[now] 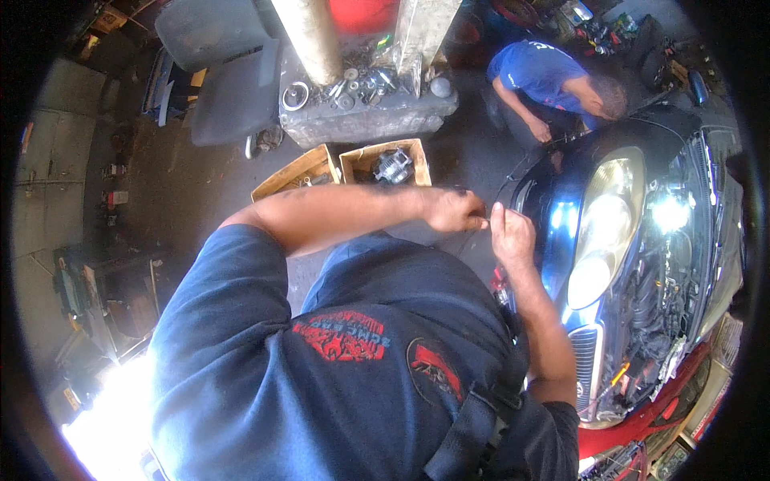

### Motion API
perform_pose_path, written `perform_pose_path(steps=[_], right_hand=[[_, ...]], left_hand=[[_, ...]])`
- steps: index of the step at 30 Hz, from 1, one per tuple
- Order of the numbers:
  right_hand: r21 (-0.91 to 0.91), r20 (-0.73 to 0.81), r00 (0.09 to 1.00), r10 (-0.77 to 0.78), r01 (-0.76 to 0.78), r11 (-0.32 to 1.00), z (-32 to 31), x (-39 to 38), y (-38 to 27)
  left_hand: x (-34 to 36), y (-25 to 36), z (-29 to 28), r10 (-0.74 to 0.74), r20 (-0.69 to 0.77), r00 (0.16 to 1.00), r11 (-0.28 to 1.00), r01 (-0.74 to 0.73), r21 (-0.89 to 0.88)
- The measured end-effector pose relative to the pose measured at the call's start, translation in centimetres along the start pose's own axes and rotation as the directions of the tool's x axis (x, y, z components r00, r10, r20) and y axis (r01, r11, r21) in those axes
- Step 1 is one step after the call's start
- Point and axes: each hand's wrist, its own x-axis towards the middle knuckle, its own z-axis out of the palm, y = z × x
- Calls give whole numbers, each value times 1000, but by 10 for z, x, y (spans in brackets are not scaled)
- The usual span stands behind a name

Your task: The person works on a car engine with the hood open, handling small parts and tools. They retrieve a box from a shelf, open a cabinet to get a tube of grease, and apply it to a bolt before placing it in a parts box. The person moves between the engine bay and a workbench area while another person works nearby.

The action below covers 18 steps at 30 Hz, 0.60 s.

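My left hand (457, 211) reaches across in front of my body with its fingers closed in a pinch. Right beside it, my right hand (512, 232) is also closed, its thumb pointing up. The fingertips of the two hands nearly meet. Whatever they grip there is too small and blurred to name. Just to the right of my hands stands a dark blue car (561, 212) with a cloudy headlight (607, 224). Its engine bay (654, 280) is exposed.
Beyond my hands are two cardboard boxes, one (346, 167) holding a metal car part (393, 166). Behind them, a grimy block (365, 124) carries gears and rings between pillars. A co-worker in a blue shirt (536, 72) crouches by the car. A grey chair (233, 96) stands far left.
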Motion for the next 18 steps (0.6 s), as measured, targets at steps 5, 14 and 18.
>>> perform_pose_path(steps=[5,14,18], right_hand=[[-92,-117,911,-396,387,918,-16,-4,-2],[-28,482,807,342,-376,926,47,0,43],[-27,309,947,86,-82,996,32,-10,33]], left_hand=[[5,-12,-14,99,250,963,946,-13,-323],[13,-40,48,375,-227,899,655,-84,751],[18,-44,41,-25,-13,1000,980,27,196]])
